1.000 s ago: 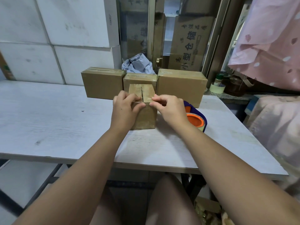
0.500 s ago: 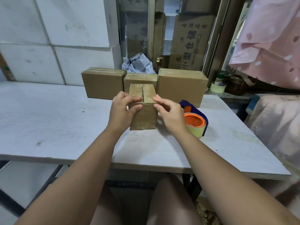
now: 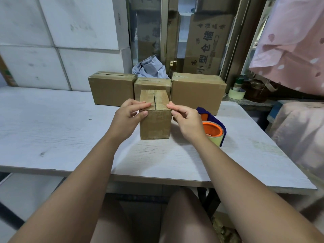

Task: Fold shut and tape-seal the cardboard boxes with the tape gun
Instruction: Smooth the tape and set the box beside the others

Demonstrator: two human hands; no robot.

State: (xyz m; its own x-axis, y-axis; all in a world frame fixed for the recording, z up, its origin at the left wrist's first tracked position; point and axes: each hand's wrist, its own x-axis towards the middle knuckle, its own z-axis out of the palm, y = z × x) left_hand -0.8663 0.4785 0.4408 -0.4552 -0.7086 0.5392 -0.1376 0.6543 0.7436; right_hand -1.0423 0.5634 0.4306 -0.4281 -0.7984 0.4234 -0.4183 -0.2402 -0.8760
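Observation:
A small cardboard box (image 3: 155,123) stands upright at the middle of the white table (image 3: 52,128), its top flaps folded shut with a seam down the centre and shiny tape over its front face. My left hand (image 3: 128,116) pinches the box's top left corner, fingers on top and thumb on the front. At the top right corner my right hand (image 3: 187,120) pinches the edge with its fingertips. The tape gun (image 3: 213,131), dark blue with an orange core and a pale roll, lies on the table just right of the box, partly hidden by my right hand.
Three closed cardboard boxes stand in a row behind: left (image 3: 110,90), middle (image 3: 151,85), right (image 3: 196,92). A spare tape roll (image 3: 236,92) and jars sit on a ledge at the right. Pink cloth (image 3: 289,50) hangs at the far right.
Both hands have slid apart from the centre seam out to the box's top corners. More of the tape gun shows behind my right hand.

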